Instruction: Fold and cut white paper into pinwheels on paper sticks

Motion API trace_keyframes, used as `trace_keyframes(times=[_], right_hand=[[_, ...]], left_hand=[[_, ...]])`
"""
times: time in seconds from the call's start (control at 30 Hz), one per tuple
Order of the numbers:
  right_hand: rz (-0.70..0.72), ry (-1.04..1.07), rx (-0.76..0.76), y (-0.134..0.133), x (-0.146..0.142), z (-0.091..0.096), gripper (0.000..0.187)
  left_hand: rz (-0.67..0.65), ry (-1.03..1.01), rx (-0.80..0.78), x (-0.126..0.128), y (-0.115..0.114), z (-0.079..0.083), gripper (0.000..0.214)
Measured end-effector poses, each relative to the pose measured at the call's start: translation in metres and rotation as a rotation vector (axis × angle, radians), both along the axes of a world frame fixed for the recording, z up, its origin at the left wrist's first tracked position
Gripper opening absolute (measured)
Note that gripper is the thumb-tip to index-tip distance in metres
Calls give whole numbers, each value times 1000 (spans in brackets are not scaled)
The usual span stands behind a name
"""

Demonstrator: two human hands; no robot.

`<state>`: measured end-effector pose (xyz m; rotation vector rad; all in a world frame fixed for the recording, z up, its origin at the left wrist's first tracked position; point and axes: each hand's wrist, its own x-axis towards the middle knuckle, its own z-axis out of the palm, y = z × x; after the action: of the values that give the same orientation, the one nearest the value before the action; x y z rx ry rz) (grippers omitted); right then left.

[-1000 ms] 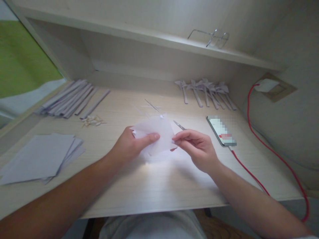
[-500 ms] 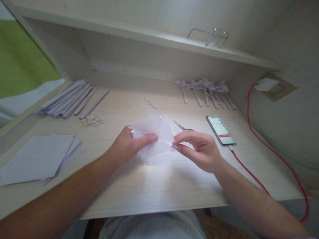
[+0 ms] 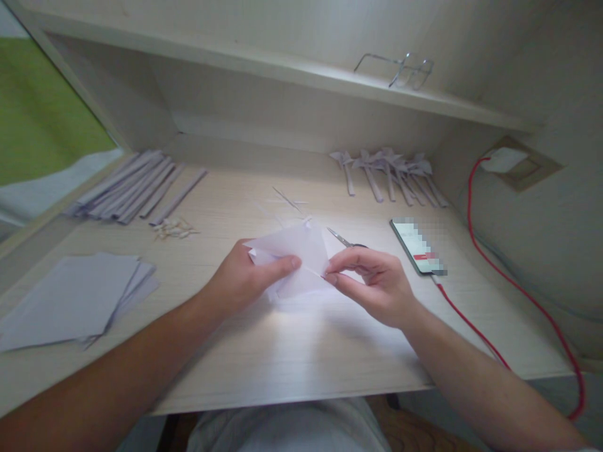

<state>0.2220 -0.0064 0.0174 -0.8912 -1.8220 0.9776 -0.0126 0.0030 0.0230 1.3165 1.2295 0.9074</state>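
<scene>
Left hand (image 3: 241, 276) is gripping the thin white folded paper sheet (image 3: 311, 242) from its left side, thumb pressing on top; right hand (image 3: 379, 285) is pinching at the right edge, thumb and index fingertip closing there. Sheet is sitting between the hands, over the light wood-grain desk (image 3: 292, 370). Change vs half a second ago: its right part is lying flatter, and a short bright line is showing from near the left thumb to the right fingertips. Can't tell if that's a slit, a crease or a thin stick. My read: fine work is going on at that edge, left hand acting as clamp and barely shifting, so the sheet is staying steady. Silver-bladed scissors (image 3: 341, 237) are lying just beyond the right hand, handle partly hidden. White paper pinwheels on stems (image 3: 387, 158), rolled white paper tubes (image 3: 136, 188) and flat white sheets (image 3: 70, 298) aren't changing.
</scene>
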Motion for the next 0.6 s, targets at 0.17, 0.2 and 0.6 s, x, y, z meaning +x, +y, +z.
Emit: trace_keyframes(times=[0.17,0.2,0.6], right_hand=[[-31,23,-19,0,-2,-2,8],[-36,29,-22,0,-2,-2,8],[-66,97,-110,0,-5,-3,11]], left_hand=[[-16,1,30,-1,-2,-1,27],[-14,9,34,-1,-2,-1,27],[31,66,78,2,-4,-1,28]])
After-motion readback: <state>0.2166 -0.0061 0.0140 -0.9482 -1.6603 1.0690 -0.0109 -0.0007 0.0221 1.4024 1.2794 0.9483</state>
